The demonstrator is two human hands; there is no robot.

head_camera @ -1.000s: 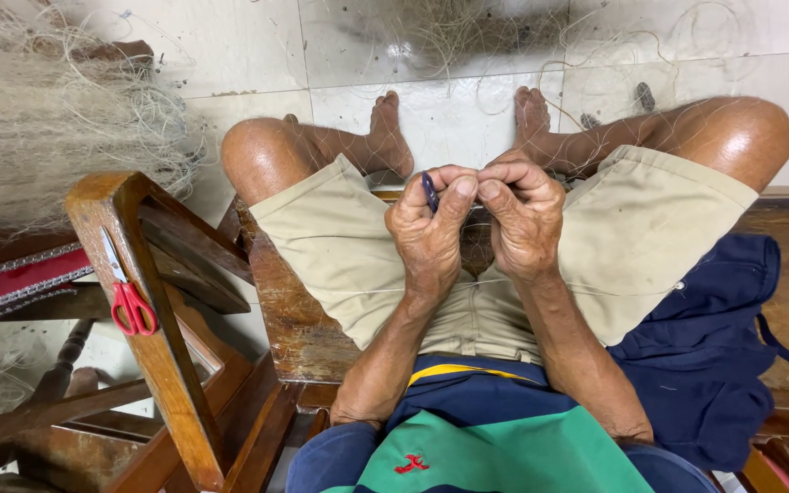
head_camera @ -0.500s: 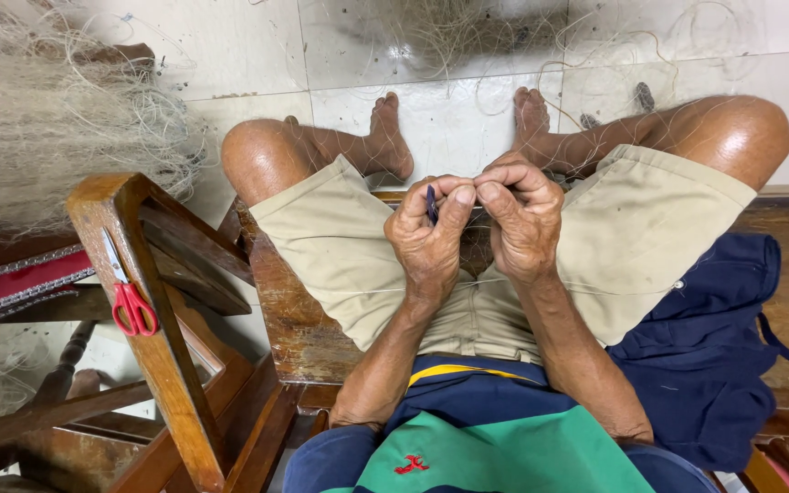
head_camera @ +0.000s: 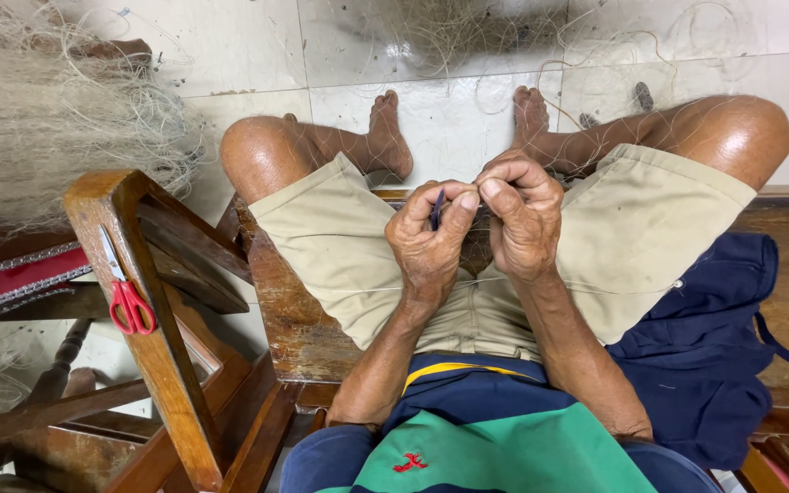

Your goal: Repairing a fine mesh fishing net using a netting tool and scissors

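Where the two fists meet over the lap, I see the left hand (head_camera: 426, 239) curled tight, its thumb and forefinger pinching a small dark blue tool (head_camera: 436, 208), probably a netting needle, though too little of it shows for me to be sure. The right hand (head_camera: 524, 219) is clenched just beside it, knuckles touching the left, fingertips nipped on something too fine to make out; I take it to be a strand of the pale fishing net (head_camera: 495, 36) that trails up from the hands across the shins to the tiled floor (head_camera: 257, 55). Holding both hands close and high above the khaki shorts (head_camera: 340, 246) seems to keep the thread taut and near the eye. A thin line runs across the shorts below the wrists. The person sits on a worn wooden bench (head_camera: 294, 319), bare feet planted apart on the tiles. A dark blue cloth (head_camera: 705, 365) lies bunched on the bench by the right thigh. On the left, red-handled scissors (head_camera: 123, 290) lie on a wooden chair frame (head_camera: 139, 301), within reach, and a heap of net (head_camera: 38, 119) is piled beyond.
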